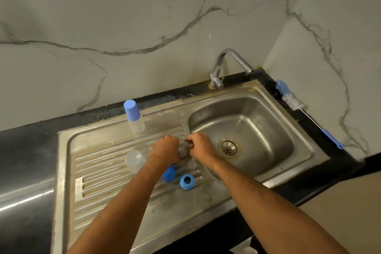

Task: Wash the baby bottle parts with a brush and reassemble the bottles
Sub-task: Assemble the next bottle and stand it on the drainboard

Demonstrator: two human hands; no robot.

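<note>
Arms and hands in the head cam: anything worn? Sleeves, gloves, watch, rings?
Nothing visible. Both forearms are bare to the bottom frame edge: no sleeves. The left hand and right hand wear no gloves. No watch or band on either wrist. Rings cannot be told at this resolution.

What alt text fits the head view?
Both hands, left hand and right hand, work a small clear part over the steel drainboard, beside a loose blue collar ring. A blue-capped bottle stands behind; the bottle brush lies right of the basin.
</note>
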